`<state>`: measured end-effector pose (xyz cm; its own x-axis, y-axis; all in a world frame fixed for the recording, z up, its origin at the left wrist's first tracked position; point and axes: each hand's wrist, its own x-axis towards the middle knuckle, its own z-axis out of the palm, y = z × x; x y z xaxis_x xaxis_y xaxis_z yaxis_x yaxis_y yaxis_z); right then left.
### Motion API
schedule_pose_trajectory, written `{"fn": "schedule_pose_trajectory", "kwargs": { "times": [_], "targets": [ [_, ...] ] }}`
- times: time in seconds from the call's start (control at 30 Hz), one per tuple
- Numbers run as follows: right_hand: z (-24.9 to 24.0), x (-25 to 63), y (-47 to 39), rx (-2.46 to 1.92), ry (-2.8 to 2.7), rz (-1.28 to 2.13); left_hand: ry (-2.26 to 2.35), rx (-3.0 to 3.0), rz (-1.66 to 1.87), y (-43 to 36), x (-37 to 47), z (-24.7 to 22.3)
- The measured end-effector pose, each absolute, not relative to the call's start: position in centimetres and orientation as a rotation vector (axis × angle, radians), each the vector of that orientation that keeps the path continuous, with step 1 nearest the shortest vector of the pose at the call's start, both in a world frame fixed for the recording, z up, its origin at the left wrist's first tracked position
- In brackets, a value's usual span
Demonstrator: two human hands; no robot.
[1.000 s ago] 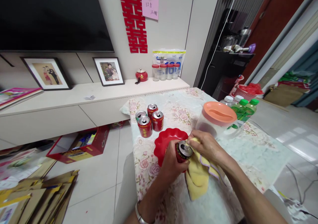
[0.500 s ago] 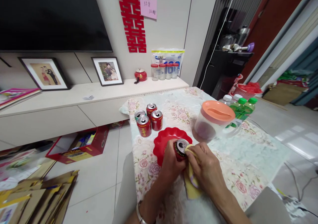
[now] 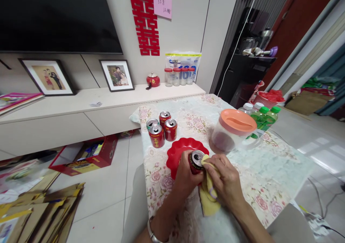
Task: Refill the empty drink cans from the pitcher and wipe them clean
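Observation:
My left hand point(image 3: 186, 178) is wrapped round a dark red drink can point(image 3: 196, 161), whose silver top with its opening faces up. The can is held over the near right part of a red scalloped plate point(image 3: 175, 153). Pinched in my right hand point(image 3: 225, 176) is a yellow cloth point(image 3: 211, 203); its upper end touches the can's rim and the rest hangs down toward the tablecloth. Left of the plate stand several opened cans: a red can point(image 3: 156, 137) in front, two more red ones beside and behind it, and a green one point(image 3: 151, 123) partly hidden.
A clear pitcher with an orange lid point(image 3: 237, 120) stands right of the plate, with several green-capped and white-capped bottles point(image 3: 265, 115) behind it. The floral tablecloth point(image 3: 199, 124) covers the table. A white cabinet point(image 3: 118, 104) with framed photos and jars point(image 3: 176, 77) runs along the wall.
The cloth and my right hand have shifted very slightly at the can's rim. My left hand keeps its hold on the can. The view has tilted a little.

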<state>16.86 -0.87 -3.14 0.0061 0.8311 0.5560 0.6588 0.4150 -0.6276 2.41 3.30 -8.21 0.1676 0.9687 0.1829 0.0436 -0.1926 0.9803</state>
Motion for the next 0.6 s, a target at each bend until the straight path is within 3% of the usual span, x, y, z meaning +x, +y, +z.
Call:
{"fn": "schedule_pose_trajectory", "kwargs": {
  "times": [0.37,0.6],
  "targets": [
    [-4.9,16.9,3.5,-1.497,-1.394,0.718,0.991,1.482,1.159,3.8,1.9,-8.1],
    [-5.7,17.1,4.7,-1.537,-1.461,0.762,0.837,1.346,1.201,4.1,1.6,-8.2]
  ]
}}
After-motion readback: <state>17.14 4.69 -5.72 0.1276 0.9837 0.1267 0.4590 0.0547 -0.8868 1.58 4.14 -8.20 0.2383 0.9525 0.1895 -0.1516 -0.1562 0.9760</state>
